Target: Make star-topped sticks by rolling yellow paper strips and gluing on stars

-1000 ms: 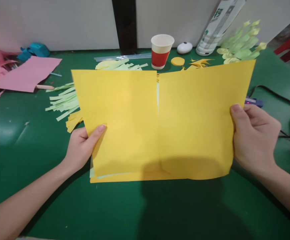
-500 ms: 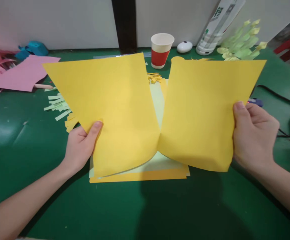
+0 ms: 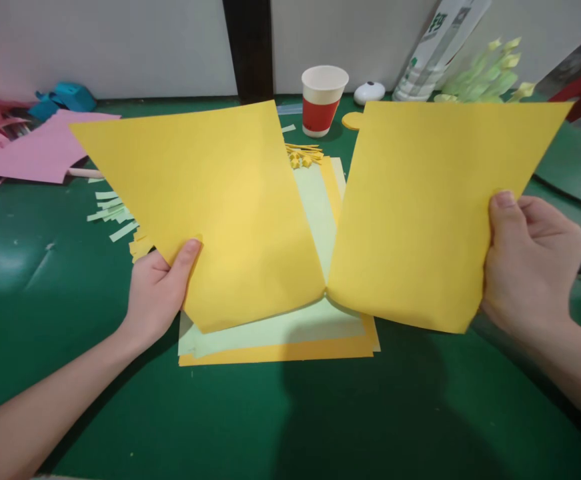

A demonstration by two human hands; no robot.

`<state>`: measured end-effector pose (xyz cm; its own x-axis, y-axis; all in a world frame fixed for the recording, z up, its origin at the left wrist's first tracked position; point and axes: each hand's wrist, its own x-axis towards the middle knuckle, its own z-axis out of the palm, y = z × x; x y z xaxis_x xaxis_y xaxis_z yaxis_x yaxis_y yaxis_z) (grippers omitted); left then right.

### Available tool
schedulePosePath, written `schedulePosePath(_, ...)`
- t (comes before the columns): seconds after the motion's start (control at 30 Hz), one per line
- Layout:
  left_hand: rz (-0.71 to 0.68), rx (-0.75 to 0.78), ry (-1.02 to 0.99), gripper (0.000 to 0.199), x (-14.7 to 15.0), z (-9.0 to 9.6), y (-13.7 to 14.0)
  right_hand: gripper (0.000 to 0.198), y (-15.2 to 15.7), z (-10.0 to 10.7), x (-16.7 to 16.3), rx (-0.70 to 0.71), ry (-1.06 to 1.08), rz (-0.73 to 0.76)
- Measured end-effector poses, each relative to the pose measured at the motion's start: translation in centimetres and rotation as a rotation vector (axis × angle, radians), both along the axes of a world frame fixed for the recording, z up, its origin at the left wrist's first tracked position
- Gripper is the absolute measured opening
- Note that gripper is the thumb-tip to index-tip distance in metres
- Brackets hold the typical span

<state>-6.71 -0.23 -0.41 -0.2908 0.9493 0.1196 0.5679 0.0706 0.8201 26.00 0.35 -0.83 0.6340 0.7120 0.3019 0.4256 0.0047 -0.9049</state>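
A sheet of yellow paper (image 3: 210,213) is held up in front of me, split from its far edge almost to its near edge. Only a small bit near the bottom middle still joins the two halves. My left hand (image 3: 157,290) pinches the left half at its outer edge, thumb on top. On the right half, my right hand (image 3: 533,260) grips the outer edge the same way, fingers curled behind. Beneath lies a stack of pale green and yellow-orange paper (image 3: 270,340), partly hidden by the held sheet.
Behind the sheet stand a red and white paper cup (image 3: 319,110), a white rounded case (image 3: 369,93) and paper flowers (image 3: 490,77). Small yellow paper pieces (image 3: 304,157) lie nearer. Pink paper (image 3: 45,147) and green fringed strips (image 3: 113,210) are at left, a black cable (image 3: 570,193) at right.
My right hand has moved right and slightly up, my left hand slightly left. The split between the halves has widened and run further down toward the near edge.
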Motion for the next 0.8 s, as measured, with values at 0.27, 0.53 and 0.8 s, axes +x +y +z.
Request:
schedulePosePath(0.27, 0.024, 0.001, -0.016, 0.024, 0.2, 0.0, 0.0, 0.025, 0.2, 0.1, 0.5, 0.024, -0.04, -0.015)
schedulePosePath(0.53, 0.082, 0.079, -0.068, 0.035, -0.6, -0.3, -0.1, 0.024, 0.1, 1.7, 0.9, 0.071, -0.104, -0.096)
schedulePosePath(0.8, 0.149, 0.07, -0.29, 0.029, 0.4, 1.0, 0.4, 0.019, 0.6, 1.2, 1.4, -0.105, -0.001, 0.068)
